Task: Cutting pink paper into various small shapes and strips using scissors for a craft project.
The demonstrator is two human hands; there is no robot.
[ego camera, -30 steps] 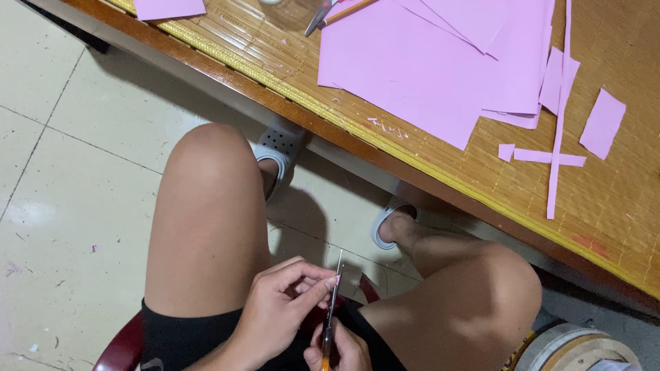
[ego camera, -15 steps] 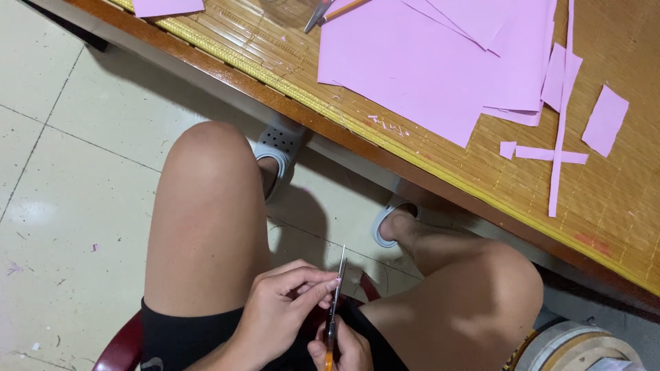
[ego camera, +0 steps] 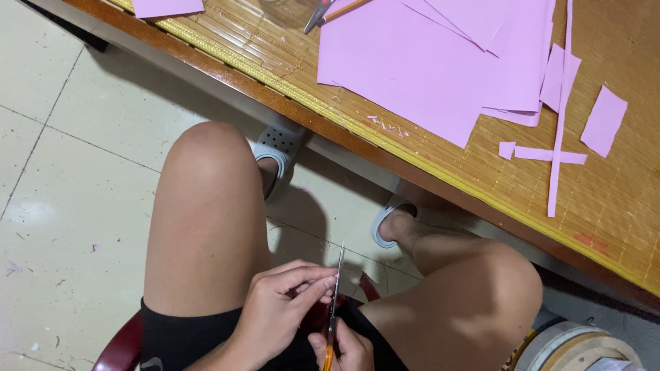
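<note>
Scissors with orange handles stand nearly upright between the seated person's bare knees, blades pointing away from the body, gripped at the handles by the right hand whose fingers are curled shut around them at the bottom edge of the head view. Beside the blades, the left hand pinches a tiny pink paper scrap between thumb and fingertips, the scrap touching the blades. Beyond the knees, a wooden table carries large pink sheets, cut strips and a second pair of scissors, while grey sandals rest on the tiled floor.
</note>
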